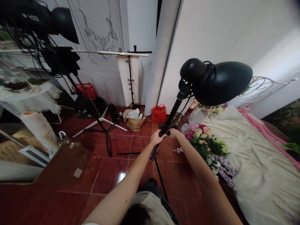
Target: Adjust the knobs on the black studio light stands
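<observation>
A black light stand (173, 111) rises in front of me, leaning to the upper right, its legs on the red tiles. On its top sits a studio lamp (222, 82) with a wide black reflector and a cord looped about it. My left hand (157, 137) is closed on the stand at a clamp joint in the pole. From the other side my right hand (173, 133) grips the same joint; its fingers are partly hidden behind the pole. The black knobs at the joint lie between the two hands.
At right, artificial flowers (201, 134) lie beside a bed with a cream cover (248, 140). Another studio lamp (42, 20) on a stand is at upper left. A wicker basket (134, 125), a red bag (159, 114) and a brown cardboard piece (63, 165) are on the floor.
</observation>
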Demonstrator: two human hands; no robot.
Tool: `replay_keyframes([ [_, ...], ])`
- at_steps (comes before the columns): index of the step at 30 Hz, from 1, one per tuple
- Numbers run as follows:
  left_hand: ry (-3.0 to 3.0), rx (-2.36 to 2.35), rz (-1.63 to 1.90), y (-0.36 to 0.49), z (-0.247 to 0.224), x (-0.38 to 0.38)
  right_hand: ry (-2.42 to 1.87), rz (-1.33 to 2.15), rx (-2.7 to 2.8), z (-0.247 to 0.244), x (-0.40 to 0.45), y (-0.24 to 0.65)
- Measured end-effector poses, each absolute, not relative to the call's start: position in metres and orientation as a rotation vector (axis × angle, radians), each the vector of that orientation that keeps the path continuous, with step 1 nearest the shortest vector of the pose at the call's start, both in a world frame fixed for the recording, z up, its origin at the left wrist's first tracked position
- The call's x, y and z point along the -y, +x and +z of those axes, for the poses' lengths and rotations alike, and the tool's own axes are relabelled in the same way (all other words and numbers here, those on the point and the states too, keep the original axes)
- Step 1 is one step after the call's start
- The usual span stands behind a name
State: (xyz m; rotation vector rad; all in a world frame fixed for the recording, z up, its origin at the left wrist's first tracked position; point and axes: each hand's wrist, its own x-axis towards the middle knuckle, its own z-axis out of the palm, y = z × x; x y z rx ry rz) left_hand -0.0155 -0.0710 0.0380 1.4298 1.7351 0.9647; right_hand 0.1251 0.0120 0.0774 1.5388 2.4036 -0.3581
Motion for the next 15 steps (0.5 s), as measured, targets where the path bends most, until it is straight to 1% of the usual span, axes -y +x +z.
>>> replay_keyframes([
  [5,1.482,-1.696,1.017,-0.015,0.038,0.072,1.586,-0.292,-2.443,0.084,-0.001,0.124],
  [9,1.449,-1.724,1.014,-0.014,0.044,0.074,1.735,-0.238,-2.558,0.063,0.046,0.136],
  [12,1.457,-1.725,1.013,-0.015,0.047,0.075,1.855,-0.388,-2.598,0.033,0.082,0.149],
  [15,1.466,-1.718,1.004,-0.015,0.048,0.075,1.835,-0.581,-2.485,0.012,0.097,0.159],
])
